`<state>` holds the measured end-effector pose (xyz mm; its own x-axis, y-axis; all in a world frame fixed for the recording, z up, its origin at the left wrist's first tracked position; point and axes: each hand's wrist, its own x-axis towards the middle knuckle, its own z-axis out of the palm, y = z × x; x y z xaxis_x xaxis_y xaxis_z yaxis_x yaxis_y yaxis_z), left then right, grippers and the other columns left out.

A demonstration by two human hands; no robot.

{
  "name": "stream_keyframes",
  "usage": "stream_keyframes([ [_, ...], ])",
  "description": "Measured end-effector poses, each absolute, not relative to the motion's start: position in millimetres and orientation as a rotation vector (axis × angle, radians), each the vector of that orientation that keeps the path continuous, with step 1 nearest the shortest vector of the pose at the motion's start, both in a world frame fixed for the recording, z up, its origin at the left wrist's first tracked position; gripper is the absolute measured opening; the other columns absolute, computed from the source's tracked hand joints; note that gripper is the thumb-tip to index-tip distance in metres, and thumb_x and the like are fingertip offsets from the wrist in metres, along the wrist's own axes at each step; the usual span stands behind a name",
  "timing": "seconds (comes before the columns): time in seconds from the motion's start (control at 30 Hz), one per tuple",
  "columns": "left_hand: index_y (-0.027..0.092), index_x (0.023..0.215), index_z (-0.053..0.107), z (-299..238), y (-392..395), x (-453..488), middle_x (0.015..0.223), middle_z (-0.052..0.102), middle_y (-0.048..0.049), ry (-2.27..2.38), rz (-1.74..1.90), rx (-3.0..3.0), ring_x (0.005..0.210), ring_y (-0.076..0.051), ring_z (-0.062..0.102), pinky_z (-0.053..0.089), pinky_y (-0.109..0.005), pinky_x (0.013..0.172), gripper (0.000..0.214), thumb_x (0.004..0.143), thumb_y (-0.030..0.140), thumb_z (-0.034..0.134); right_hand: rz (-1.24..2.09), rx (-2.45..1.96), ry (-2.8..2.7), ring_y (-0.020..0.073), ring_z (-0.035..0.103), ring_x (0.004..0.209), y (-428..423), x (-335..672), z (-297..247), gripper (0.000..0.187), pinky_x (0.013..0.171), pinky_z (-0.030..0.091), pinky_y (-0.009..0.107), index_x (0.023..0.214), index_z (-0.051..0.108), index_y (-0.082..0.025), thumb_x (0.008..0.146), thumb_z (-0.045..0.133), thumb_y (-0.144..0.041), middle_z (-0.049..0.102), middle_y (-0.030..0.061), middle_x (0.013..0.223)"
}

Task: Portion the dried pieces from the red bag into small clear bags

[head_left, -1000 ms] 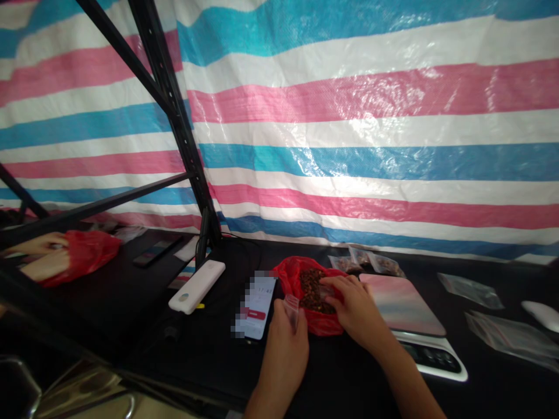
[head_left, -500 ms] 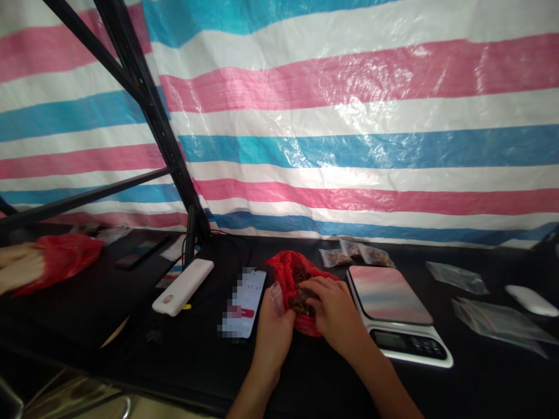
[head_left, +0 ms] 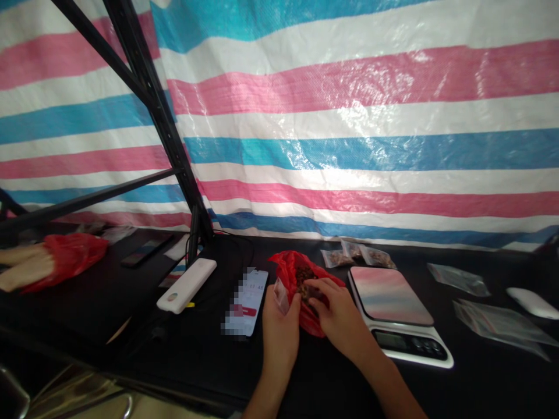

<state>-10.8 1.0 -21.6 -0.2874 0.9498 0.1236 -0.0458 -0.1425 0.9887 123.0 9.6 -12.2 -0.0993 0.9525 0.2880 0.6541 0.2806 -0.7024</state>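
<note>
A red plastic bag (head_left: 286,261) lies open on the black table, filled with small brown dried pieces (head_left: 304,279). At its left side my left hand (head_left: 280,323) is closed on a small clear plastic bag (head_left: 281,295), whose edge sticks up between thumb and fingers. My right hand (head_left: 338,314) reaches into the red bag from the right, its fingers curled and pinching among the brown pieces; how much they hold is hidden. Just right of that hand stands a white digital kitchen scale (head_left: 391,295) with nothing on its plate.
Several filled clear packets (head_left: 358,254) lie behind the scale. Flat zip bags (head_left: 498,323) and a white mouse (head_left: 530,302) are at right. Left are a phone (head_left: 248,305), a white power bank (head_left: 187,286) and a metal post (head_left: 174,157). Another person's hands (head_left: 28,265) reach into a red bag (head_left: 78,256).
My left hand has shifted slightly right and up with the clear bag, closer to the brown pieces. My right hand's fingers stay in the red bag. The view has moved a little.
</note>
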Motion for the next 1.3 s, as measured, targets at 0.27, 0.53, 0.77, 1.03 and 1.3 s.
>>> stream_keyframes([
  [0.27,0.021,0.089,0.059,-23,2,-6,0.085,0.066,-0.0003,1.264,1.578,1.161,0.084,-0.020,0.066,0.054,-0.033,0.082,0.013,0.086,0.033,0.065,0.684,-1.432,-1.660,0.0264,0.069,0.107,11,119,-13,0.037,0.102,0.049,0.046,0.117,0.072,-0.021,0.084,0.058,-0.016,0.075,0.0095,0.115],
  [0.53,0.021,0.103,0.064,-15,-2,-8,0.102,0.066,-0.0046,1.379,1.570,1.356,0.098,-0.023,0.064,0.049,-0.038,0.094,0.021,0.083,0.029,0.068,0.769,-1.262,-1.465,0.0232,0.070,0.107,11,121,-16,0.034,0.103,0.051,0.044,0.116,0.066,-0.023,0.084,0.054,-0.022,0.073,0.0070,0.118],
  [0.77,0.020,0.100,0.066,-15,1,-16,0.097,0.068,-0.0047,1.281,1.430,1.423,0.093,-0.023,0.065,0.050,-0.036,0.088,0.016,0.087,0.029,0.062,0.795,-1.122,-1.422,0.0230,0.069,0.108,0,130,-4,0.033,0.101,0.052,0.041,0.121,0.066,-0.027,0.088,0.062,-0.030,0.072,0.0052,0.120],
  [1.03,0.024,0.103,0.068,-20,-1,-20,0.102,0.062,-0.0046,1.455,1.361,1.703,0.094,-0.022,0.064,0.050,-0.033,0.085,0.023,0.083,0.016,0.058,0.531,-1.096,-1.702,0.0236,0.064,0.119,-7,126,3,0.028,0.107,0.050,0.040,0.117,0.072,-0.028,0.093,0.059,-0.021,0.069,0.0069,0.123],
  [1.3,0.025,0.105,0.063,-19,-5,-18,0.100,0.064,-0.0035,1.551,1.235,1.773,0.090,-0.023,0.064,0.049,-0.034,0.082,0.018,0.087,0.025,0.060,0.228,-0.984,-1.994,0.0223,0.064,0.123,-9,131,1,0.055,0.106,0.054,0.040,0.127,0.071,-0.028,0.086,0.046,-0.001,0.068,0.0090,0.133],
])
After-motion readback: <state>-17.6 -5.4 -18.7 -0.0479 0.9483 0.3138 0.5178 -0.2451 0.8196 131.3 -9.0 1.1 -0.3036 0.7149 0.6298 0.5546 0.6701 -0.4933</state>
